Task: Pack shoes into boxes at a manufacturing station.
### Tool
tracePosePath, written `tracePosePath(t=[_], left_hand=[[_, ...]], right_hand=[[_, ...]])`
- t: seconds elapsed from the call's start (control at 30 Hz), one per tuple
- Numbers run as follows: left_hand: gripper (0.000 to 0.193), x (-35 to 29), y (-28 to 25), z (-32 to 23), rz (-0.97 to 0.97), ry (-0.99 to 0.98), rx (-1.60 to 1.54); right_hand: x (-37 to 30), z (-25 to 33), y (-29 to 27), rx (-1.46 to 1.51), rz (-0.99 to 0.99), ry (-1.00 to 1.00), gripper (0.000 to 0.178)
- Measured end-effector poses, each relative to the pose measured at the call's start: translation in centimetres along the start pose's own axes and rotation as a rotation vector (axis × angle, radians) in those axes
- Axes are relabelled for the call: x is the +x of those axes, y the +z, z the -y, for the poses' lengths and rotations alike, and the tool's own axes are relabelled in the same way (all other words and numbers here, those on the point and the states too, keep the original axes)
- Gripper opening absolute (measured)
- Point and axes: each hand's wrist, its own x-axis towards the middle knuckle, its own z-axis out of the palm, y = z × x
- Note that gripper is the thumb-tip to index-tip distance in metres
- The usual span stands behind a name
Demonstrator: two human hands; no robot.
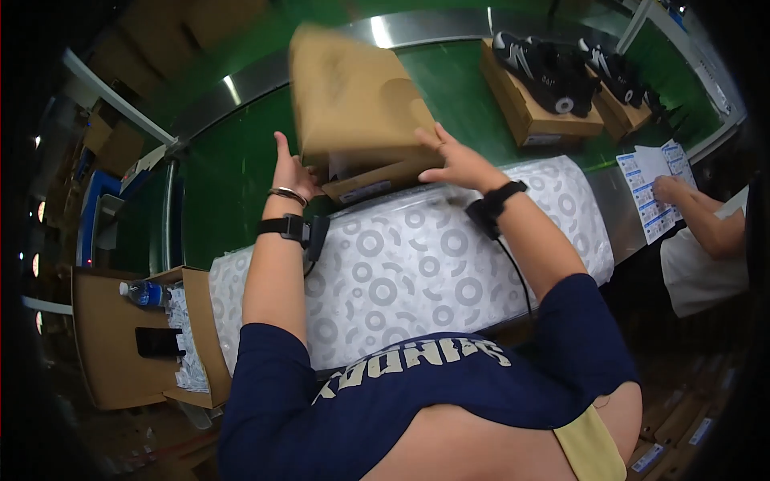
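Observation:
In front of me a brown cardboard shoebox (365, 191) stands with its lid (353, 96) tilted up, the lid's far end smeared by motion. A pale strip shows in the gap under the lid; the contents are mostly hidden. My left hand (293, 172) is at the box's left front corner, thumb raised and apart from the fingers, which are partly hidden. At the lid's right front corner, my right hand (457, 160) has its fingers spread, fingertips against the cardboard. Below both hands lies a stack of white wrapping paper (417, 272) with grey ring patterns.
Black shoes (549, 76) rest on brown boxes (553, 128) at the far right of the green conveyor (449, 80). Another person's hand (670, 191) touches label sheets (646, 196). An open carton (112, 369) at left holds a bottle (144, 293), a black phone (159, 342) and small packets (188, 361).

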Motion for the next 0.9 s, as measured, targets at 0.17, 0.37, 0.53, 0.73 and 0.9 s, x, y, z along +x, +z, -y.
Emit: tracePosePath(t=[0.17,0.37,0.53,0.73,0.9], left_hand=[[0.082,3.3,-1.9,3.6,-0.523,0.062,0.321],[0.074,2.7,3.8,2.0,-0.414,0.77,1.363],[0.065,1.7,16.8,7.6,-0.049,0.82,1.921],[0.049,2.5,12.0,6.7,-0.381,0.746,1.983],[0.054,2.6,-0.4,2.0,-0.548,0.685,2.082]], right_hand=[[1.0,0.9,1.1,-0.213,-0.282,0.216,0.067],[-3.5,-14.1,-8.4,1.035,-1.445,1.084,0.072],[-0.7,-13.6,-7.2,1.385,-1.032,0.882,0.105],[4.2,-12.4,-5.6,1.11,-1.328,0.879,0.111],[4.1,-7.4,-3.3,1.151,-1.281,0.934,0.108]])
